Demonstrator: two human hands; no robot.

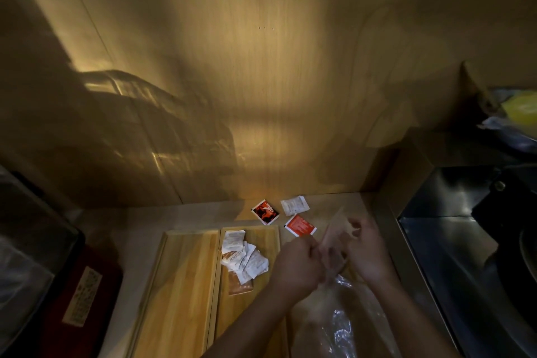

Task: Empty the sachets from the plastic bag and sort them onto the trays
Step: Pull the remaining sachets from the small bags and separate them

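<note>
Both hands pinch bag: left hand [297, 263], right hand [366, 251] clamped on bag [334, 244] mouth; sachets [245, 256] heaped on tray [250, 308] left of grip; risk: film slips, spilled sachets scatter, mixing kinds.

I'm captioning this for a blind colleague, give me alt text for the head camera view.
Two bare hands, left hand and right hand, hold a clear crinkled plastic bag over a dim wooden counter. White paper sachets are piled on the right wooden tray; the left wooden tray is bare.
</note>
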